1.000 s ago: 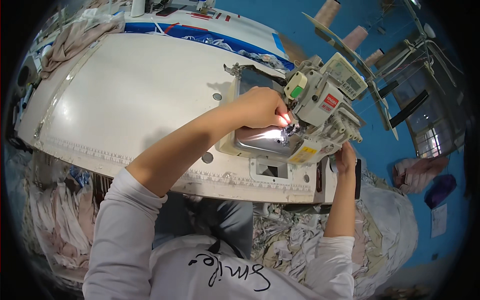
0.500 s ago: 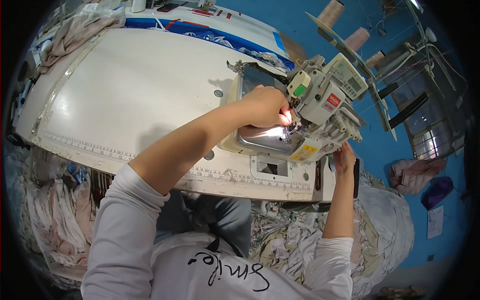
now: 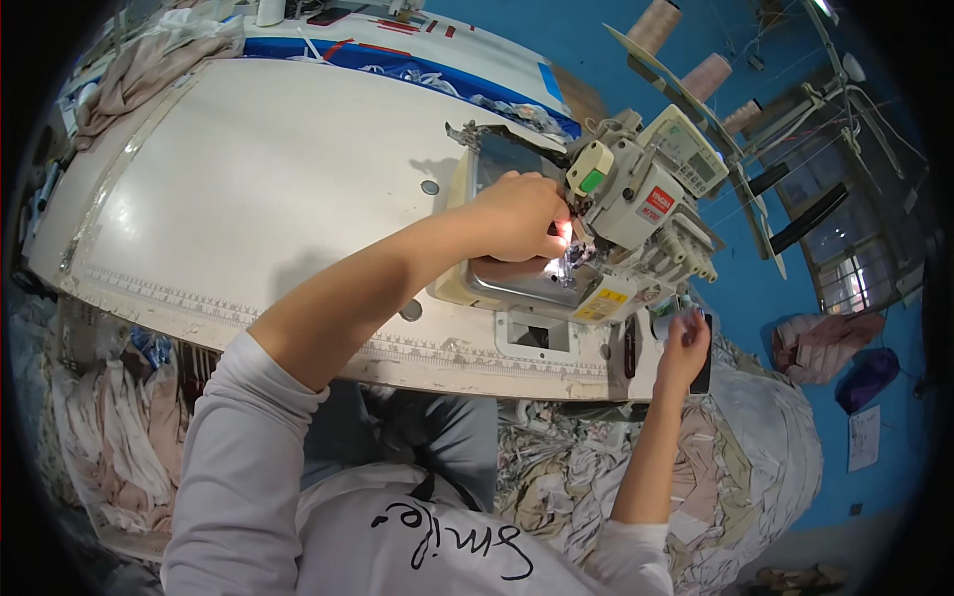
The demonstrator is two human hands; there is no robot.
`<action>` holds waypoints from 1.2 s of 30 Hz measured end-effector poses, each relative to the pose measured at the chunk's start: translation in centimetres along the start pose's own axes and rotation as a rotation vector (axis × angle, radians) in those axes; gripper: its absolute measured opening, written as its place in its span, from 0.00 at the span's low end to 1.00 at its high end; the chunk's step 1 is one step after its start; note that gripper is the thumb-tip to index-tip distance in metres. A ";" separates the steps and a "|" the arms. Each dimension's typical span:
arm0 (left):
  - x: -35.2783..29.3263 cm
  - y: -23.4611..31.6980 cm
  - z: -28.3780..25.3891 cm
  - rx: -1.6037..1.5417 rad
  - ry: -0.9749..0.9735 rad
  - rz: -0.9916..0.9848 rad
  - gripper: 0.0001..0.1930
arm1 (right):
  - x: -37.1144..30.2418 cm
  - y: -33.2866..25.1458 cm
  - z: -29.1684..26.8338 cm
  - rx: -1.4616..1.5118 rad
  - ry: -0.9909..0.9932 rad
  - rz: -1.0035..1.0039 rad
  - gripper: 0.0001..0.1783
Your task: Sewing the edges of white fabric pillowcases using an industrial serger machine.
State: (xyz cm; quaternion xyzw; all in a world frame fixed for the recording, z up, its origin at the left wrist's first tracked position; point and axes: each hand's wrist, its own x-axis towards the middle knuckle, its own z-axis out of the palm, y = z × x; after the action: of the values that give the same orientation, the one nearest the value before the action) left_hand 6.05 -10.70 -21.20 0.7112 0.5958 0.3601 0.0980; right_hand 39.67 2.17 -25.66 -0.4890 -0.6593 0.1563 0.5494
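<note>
My left hand (image 3: 519,217) is over the metal plate (image 3: 507,281) of an overlock sewing machine (image 3: 626,189). Its fingers are pinched close to the lit needle area, and what they hold, if anything, is hidden. My right hand (image 3: 684,343) is beside the machine's right end, above the table's right edge. Its fingers are bent and smeared by motion, so I cannot make out whether anything is in them. A small pale, roundish thing (image 3: 661,320) is right next to those fingers.
Thread cones (image 3: 653,27) stand on a rack at the back right. A white table (image 3: 229,169) with a printed ruler carries the machine. Cloth heaps (image 3: 755,447) lie at the lower right, more fabric (image 3: 124,427) at the lower left. A blue-edged bench (image 3: 437,45) stands behind.
My right hand has drawn back from the machine's right end, toward me. My left hand stays by the needle area, its fingers slightly shifted.
</note>
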 end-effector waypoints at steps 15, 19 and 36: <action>0.0 0.2 -0.5 -0.058 -0.044 -0.005 0.11 | -4.3 3.7 -2.3 -0.902 -0.502 -0.336 0.15; -0.1 0.3 -0.5 -0.060 -0.011 0.007 0.11 | -6.1 2.8 -3.1 -0.804 -0.408 -0.241 0.15; -0.1 0.0 0.0 -0.053 0.041 -0.029 0.10 | -11.3 -18.2 3.2 -0.458 -0.254 -0.626 0.14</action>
State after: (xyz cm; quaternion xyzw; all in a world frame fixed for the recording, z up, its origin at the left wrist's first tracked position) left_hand 6.04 -10.80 -21.28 0.6922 0.5981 0.3886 0.1098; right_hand 27.29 -14.57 -19.68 -0.3513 -0.8566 -0.1104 0.3614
